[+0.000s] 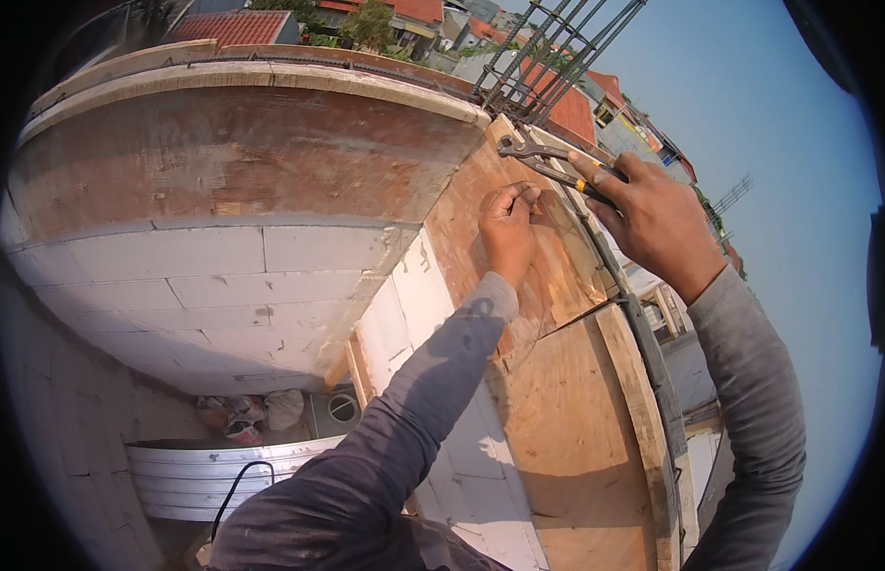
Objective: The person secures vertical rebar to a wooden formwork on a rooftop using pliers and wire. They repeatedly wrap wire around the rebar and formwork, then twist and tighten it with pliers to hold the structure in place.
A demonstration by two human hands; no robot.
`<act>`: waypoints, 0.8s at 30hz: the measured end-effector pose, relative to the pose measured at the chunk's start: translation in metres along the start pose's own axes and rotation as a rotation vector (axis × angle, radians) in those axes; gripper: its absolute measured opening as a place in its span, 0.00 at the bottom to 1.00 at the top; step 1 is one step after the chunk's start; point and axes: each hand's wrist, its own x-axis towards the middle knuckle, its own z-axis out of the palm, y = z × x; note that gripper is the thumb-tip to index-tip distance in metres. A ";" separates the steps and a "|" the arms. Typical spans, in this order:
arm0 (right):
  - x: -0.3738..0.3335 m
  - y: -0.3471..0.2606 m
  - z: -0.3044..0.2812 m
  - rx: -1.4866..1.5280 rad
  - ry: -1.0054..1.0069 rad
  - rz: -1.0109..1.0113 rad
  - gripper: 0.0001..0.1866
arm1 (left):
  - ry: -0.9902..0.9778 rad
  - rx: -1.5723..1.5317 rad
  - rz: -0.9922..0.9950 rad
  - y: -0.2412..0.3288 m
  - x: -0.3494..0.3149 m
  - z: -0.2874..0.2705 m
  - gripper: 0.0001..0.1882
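My right hand (659, 221) is wrapped round the handles of a pair of pincers (545, 162), dark metal with black and yellow grips. Its handles are spread a little, and the head lies over the top edge of the formwork near the corner. Just below the tool, my left hand (509, 231) is closed in a pinch against the inner face of a plywood panel (576, 409). Whatever its fingertips hold, perhaps something thin, is too small to make out. A timber batten (636, 409) runs along the panel's outer side.
Bare rebar (557, 57) rises at the far corner. Another formwork board (243, 157) tops the white block wall (214, 252) at left. Lower down are a ribbed metal sheet (224, 471), several bags (262, 411) and a pipe opening (344, 408). Roofs (235, 29) lie beyond.
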 end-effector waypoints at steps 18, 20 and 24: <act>-0.006 0.006 -0.013 -0.140 -0.079 -0.134 0.29 | -0.054 -0.235 -0.051 -0.011 0.000 0.004 0.05; -0.005 0.002 -0.012 -0.084 -0.023 -0.133 0.30 | -0.037 0.041 0.172 -0.009 0.004 -0.001 0.05; -0.010 0.013 0.006 -0.083 -0.068 -0.111 0.32 | -0.107 0.111 0.098 0.004 0.000 -0.002 0.04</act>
